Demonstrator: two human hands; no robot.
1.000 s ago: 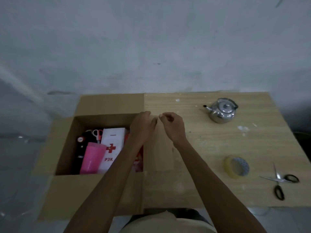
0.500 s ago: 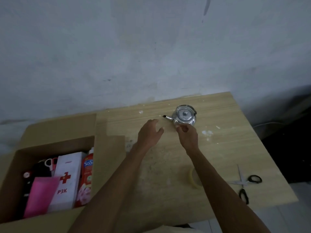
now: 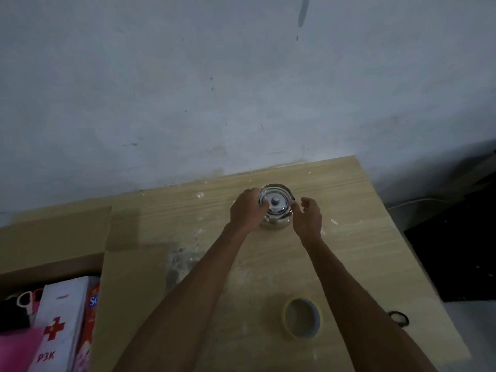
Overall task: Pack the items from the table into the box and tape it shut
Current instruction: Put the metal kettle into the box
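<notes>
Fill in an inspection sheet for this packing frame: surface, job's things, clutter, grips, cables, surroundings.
Surface: wooden table, pale smears.
Job's things: kettle upright near the far edge; tape roll nearer; scissors, only a handle loop showing beside the right forearm; open box at left holds a first-aid pack, a bottle, a pink item.
Clutter: nothing seen.
Grips: left grip curled on the kettle's left side; right grip open beside its right.
Cables: pale cable by the wall, right of the table.
Surroundings: stained grey wall; dark area at right.
</notes>
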